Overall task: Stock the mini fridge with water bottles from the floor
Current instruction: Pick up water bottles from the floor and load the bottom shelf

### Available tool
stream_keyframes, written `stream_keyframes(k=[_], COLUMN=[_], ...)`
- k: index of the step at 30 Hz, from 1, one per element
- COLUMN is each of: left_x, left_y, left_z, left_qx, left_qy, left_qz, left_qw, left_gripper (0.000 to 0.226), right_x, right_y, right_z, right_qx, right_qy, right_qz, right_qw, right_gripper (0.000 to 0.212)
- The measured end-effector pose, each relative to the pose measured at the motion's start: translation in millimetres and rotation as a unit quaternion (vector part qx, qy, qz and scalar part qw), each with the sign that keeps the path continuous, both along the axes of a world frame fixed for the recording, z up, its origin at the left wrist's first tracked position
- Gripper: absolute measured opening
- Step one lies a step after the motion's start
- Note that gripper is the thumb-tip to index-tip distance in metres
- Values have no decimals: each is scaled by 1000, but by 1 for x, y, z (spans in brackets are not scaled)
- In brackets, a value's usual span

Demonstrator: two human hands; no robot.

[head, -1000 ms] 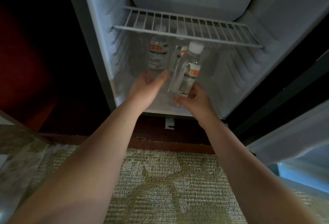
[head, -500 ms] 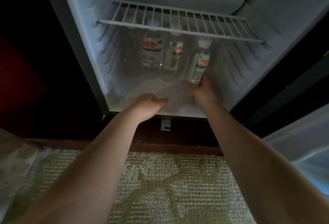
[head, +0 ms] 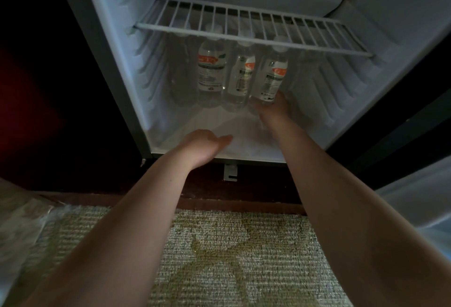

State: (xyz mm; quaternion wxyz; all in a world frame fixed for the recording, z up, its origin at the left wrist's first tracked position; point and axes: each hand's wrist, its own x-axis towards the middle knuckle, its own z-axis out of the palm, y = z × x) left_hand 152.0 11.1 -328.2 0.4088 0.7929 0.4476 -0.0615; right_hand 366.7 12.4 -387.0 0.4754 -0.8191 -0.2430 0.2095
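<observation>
The mini fridge (head: 117,62) is standing open, and three labelled water bottles are sitting side by side at its bottom, under the white wire shelf (head: 244,30). The right hand (head: 273,110) is reaching deep inside and grasping the rightmost water bottle (head: 273,74) at its base, thumb on the near left side and fingers wrapping round the right. The hand is hiding whether the base is touching the fridge floor. The middle water bottle (head: 241,74) is standing just beside it, and the left water bottle (head: 211,69) is showing its orange and white label face-on. A dimmer bottle shape (head: 181,74) is sitting to their left, its label not showing. The left hand (head: 205,141) is hovering over the front edge of the fridge floor, fingers relaxed and loosely curved, holding nothing. Both bare forearms are stretching out over a pale patterned carpet (head: 244,258), and the fridge door (head: 415,196) is hanging open at the right
</observation>
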Motion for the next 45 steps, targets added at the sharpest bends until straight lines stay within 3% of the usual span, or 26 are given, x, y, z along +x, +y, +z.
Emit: stream_keyframes(k=[11,16,22,28,36,41,45], left_x=[-7,-6,-11,-31,-35,-39,-33], left_y=[1,-4,-19,-38,-111,-176,-233], left_z=[1,10,32,58,113,148,182], left_qx=[-6,8,11,21,33,46,70], left_qy=[-45,-83,-96,-64,-87,-70,-66], left_qz=[39,70,73,60,19,-4,-52], left_qw=[998,994,993,996,995,996,994], left_gripper=[40,36,31,61,40,51,39], right_x=[-20,-45,-66,-89,-114,-128,-134], right_y=[-14,-38,-71,-120,-205,-274,-335], right_z=[9,22,37,73,142,182,206], right_qx=[-11,-4,-29,-58,-20,19,46], right_qy=[6,-2,78,81,89,103,118], right_qz=[5,-8,40,93,67,25,-12], right_qw=[1000,1000,996,991,994,994,992], right_gripper=[66,47,17,19,16,13,12])
